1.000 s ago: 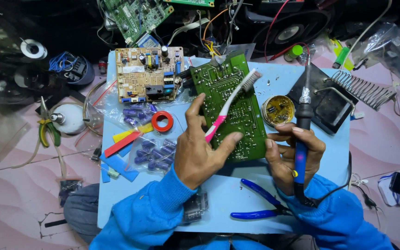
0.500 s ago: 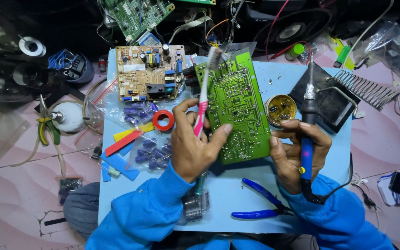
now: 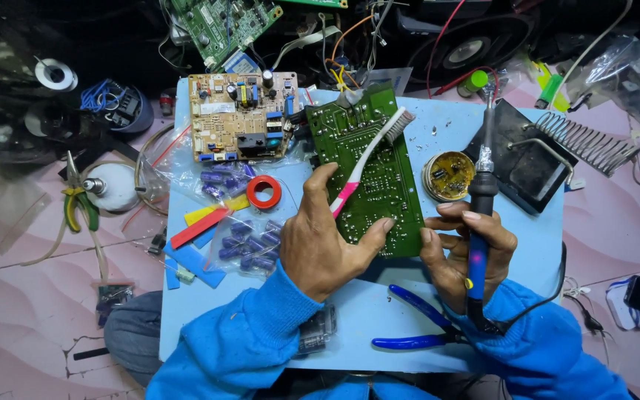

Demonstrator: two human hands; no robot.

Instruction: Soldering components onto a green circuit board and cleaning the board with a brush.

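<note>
Now the left hand (image 3: 320,241) has swung the toothbrush (image 3: 370,157) rightward across the green board (image 3: 368,170).

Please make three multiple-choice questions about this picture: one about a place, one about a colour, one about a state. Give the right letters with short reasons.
1. Where do the blue-handled pliers lie?
A. on the blue table, near the right hand
B. on the beige circuit board
C. inside the coiled stand

2. What colour is the handle of the toothbrush?
A. black
B. pink and white
C. yellow

3. How is the soldering iron held?
A. lying flat on the floor
B. resting in the coiled stand
C. gripped in the right hand, tip pointing away from the person

Answers: 1 A, they rest on the table below the right hand. 2 B, the left hand holds it over the green circuit board. 3 C, the fingers wrap its handle.
</note>
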